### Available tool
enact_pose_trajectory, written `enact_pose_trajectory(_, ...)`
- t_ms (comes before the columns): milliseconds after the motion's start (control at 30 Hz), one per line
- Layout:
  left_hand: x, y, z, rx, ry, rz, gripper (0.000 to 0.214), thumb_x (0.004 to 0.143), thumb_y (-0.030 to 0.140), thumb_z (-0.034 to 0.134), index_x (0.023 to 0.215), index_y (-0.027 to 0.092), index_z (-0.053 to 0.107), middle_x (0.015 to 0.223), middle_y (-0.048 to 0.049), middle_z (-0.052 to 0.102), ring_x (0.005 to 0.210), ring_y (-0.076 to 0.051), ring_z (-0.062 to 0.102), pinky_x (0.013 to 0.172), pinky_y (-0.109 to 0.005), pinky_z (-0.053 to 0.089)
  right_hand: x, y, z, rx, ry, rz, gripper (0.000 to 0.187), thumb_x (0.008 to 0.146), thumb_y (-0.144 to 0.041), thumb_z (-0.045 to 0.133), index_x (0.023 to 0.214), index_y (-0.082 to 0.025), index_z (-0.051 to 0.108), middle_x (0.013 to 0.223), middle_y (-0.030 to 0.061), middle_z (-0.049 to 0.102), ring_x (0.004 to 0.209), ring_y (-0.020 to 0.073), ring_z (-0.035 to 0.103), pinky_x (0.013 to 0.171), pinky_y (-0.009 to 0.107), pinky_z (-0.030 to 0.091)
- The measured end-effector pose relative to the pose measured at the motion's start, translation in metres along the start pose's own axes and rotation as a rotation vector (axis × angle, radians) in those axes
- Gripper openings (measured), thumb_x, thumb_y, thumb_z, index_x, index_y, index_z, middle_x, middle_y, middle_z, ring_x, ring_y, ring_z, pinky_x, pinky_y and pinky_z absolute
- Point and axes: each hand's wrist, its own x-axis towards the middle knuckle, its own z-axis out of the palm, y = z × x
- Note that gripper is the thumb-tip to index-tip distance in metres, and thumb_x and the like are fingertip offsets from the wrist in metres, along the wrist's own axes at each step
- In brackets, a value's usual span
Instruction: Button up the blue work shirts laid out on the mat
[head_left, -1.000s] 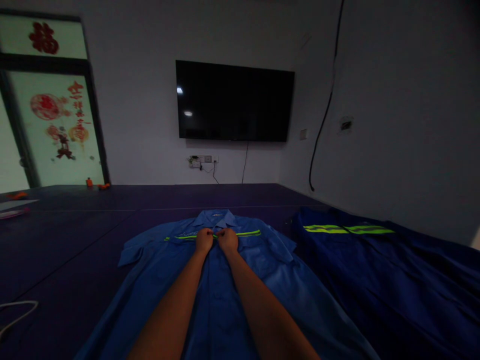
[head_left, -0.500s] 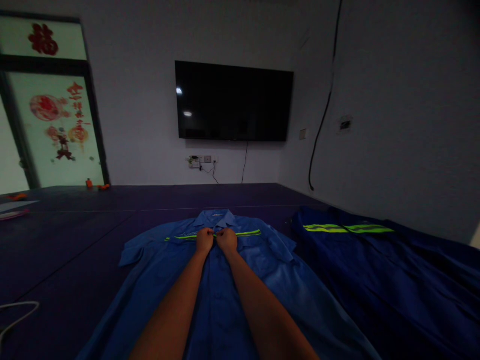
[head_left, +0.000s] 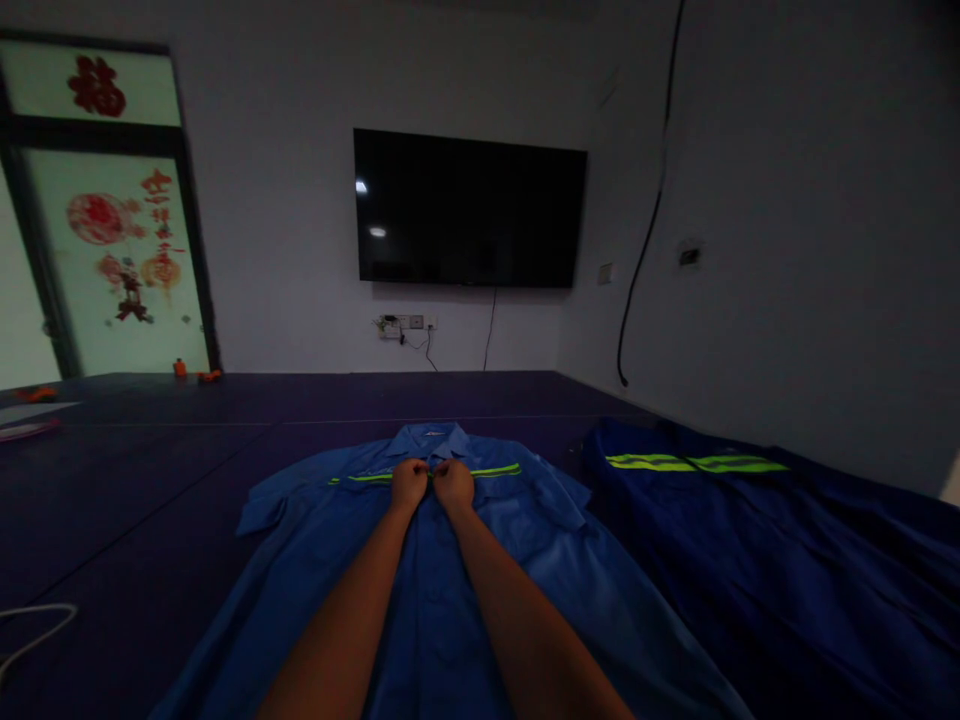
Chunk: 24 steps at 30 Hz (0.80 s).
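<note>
A light blue work shirt [head_left: 525, 570] with a neon yellow chest stripe lies flat and face up on the dark floor mat [head_left: 135, 480], collar pointing away from me. My left hand [head_left: 409, 483] and my right hand [head_left: 454, 482] sit side by side on the shirt's front placket at the stripe, just below the collar. Both hands are closed, fingers pinching the front edges of the shirt together. What is between the fingertips is hidden by the knuckles.
A darker blue garment [head_left: 750, 540] with a yellow stripe lies to the right against the wall. A black wall-mounted TV [head_left: 469, 208] hangs ahead over a socket with cables. A white cord [head_left: 34, 625] lies at the left. A glass door [head_left: 112, 260] with red decorations stands far left.
Both hands stay pinched at the same spot on the shirt front. The view has tipped very slightly; nothing else moved.
</note>
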Motion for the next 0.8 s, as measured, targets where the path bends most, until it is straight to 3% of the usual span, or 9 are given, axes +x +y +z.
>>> enact_pose_trajectory(800, -0.0024, 0.0034, -0.0010, 0.022, -0.051, 0.008, 0.020, 0.073, 0.010, 0.053, 0.084, 0.015, 0.068, 0.088, -0.0059, 0.069, 0.083, -0.015, 0.062, 0.075, -0.025, 0.044, 0.0002, 0.0007, -0.0013, 0.035, -0.014, -0.014, 0.019, 0.072, -0.012, 0.052, 0.078, -0.016, 0.069, 0.077, 0.0076, 0.069, 0.076, 0.0160, 0.063, 0.063, 0.018, 0.042)
